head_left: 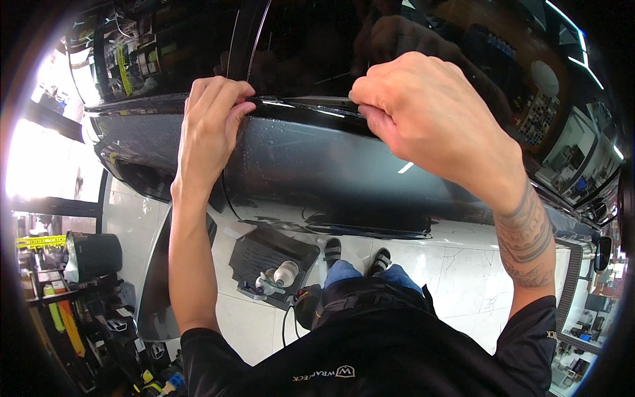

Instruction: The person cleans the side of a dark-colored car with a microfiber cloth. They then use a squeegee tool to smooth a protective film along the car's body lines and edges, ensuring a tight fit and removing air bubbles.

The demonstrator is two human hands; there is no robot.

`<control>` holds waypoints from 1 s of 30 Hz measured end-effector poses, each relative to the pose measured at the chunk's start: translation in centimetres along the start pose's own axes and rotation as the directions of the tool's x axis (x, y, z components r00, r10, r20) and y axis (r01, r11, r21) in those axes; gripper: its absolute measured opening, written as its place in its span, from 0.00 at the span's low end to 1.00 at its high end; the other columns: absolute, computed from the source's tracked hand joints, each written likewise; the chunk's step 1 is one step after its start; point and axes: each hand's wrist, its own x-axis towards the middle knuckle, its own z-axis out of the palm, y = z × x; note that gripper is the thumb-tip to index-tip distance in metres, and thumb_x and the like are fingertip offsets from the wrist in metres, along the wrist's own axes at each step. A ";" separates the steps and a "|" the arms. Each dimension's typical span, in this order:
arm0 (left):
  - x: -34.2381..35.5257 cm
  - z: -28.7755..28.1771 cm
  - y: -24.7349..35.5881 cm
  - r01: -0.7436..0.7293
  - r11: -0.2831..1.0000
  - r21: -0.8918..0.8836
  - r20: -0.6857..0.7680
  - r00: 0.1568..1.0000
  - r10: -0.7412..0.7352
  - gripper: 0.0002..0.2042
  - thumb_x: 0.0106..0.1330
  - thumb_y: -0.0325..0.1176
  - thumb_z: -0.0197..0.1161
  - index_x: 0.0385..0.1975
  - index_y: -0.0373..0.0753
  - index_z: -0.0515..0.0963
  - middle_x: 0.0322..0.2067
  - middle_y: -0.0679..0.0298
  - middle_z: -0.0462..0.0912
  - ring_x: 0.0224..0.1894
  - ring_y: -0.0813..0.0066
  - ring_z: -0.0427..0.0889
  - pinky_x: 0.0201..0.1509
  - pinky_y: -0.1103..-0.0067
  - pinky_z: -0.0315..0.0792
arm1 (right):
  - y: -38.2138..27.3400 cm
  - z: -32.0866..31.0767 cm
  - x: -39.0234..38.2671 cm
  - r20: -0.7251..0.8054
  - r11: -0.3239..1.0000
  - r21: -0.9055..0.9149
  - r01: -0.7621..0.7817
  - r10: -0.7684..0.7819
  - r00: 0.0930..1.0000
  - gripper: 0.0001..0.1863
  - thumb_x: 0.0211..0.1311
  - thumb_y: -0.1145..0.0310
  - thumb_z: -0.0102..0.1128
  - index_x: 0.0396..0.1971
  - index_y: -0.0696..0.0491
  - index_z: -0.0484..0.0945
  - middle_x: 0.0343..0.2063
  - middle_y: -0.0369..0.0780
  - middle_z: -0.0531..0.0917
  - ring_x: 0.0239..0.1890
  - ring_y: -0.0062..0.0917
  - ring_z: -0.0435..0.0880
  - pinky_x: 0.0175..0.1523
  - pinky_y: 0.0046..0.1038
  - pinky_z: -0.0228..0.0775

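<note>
A dark, glossy car side [297, 178] curves across the upper view, with water droplets on its grey lower panel. Along the bottom of the dark windows runs a black trim strip [304, 108], with a thin, shiny edge on it. My left hand [211, 132] is pinched at this strip beside a vertical window divider. My right hand [430, 126] is closed further right on the same line, thumb against curled index finger. What exactly both sets of fingertips grip is too thin to make out.
A black platform [248, 258] on the tiled floor holds a spray gun with a pale cup [286, 272], near my sandalled feet. At the left are a dark bin [96, 255] and a tool rack [59, 317]. A large dark curved piece [159, 264] stands beside my left forearm.
</note>
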 end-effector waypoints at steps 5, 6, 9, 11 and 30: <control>0.1 0.3 -0.4 0.004 0.994 0.113 0.055 0.998 -0.010 0.06 0.64 0.25 0.64 0.39 0.36 0.78 0.35 0.61 0.79 0.46 0.60 0.75 0.51 0.66 0.71 | -0.3 -0.1 -0.1 0.034 0.999 0.020 -0.027 0.027 0.999 0.06 0.56 0.75 0.60 0.21 0.57 0.78 0.21 0.43 0.80 0.29 0.40 0.81 0.35 0.37 0.73; -0.1 0.4 -0.3 0.012 0.990 0.138 0.057 0.998 -0.020 0.06 0.65 0.26 0.64 0.40 0.36 0.78 0.36 0.61 0.79 0.47 0.60 0.75 0.51 0.66 0.70 | -0.4 -0.1 -0.1 0.051 0.999 0.029 -0.042 0.041 0.998 0.06 0.57 0.75 0.60 0.21 0.56 0.79 0.21 0.43 0.80 0.29 0.39 0.82 0.35 0.37 0.74; -0.4 0.7 0.0 0.034 0.987 0.156 0.019 0.999 -0.037 0.08 0.66 0.29 0.64 0.42 0.37 0.78 0.36 0.62 0.78 0.48 0.60 0.75 0.52 0.66 0.68 | -0.5 0.0 -0.1 -0.001 1.000 -0.012 0.004 -0.004 1.000 0.05 0.57 0.74 0.59 0.22 0.56 0.80 0.22 0.43 0.81 0.29 0.39 0.82 0.35 0.37 0.75; -0.6 0.8 0.3 -0.002 0.987 0.158 0.000 1.000 0.002 0.07 0.66 0.30 0.65 0.41 0.38 0.79 0.36 0.62 0.78 0.48 0.61 0.74 0.51 0.66 0.67 | -0.5 0.0 0.0 -0.008 1.000 -0.007 0.012 -0.012 1.000 0.05 0.58 0.74 0.60 0.23 0.56 0.81 0.22 0.43 0.81 0.29 0.39 0.83 0.35 0.37 0.75; 0.5 1.2 1.9 -0.087 0.959 0.271 0.081 0.994 0.068 0.06 0.64 0.30 0.66 0.37 0.38 0.78 0.39 0.62 0.75 0.50 0.61 0.72 0.52 0.64 0.66 | -0.1 0.4 -0.5 0.029 1.000 -0.016 -0.021 0.021 0.999 0.04 0.57 0.73 0.61 0.25 0.56 0.82 0.24 0.42 0.82 0.30 0.39 0.83 0.36 0.37 0.76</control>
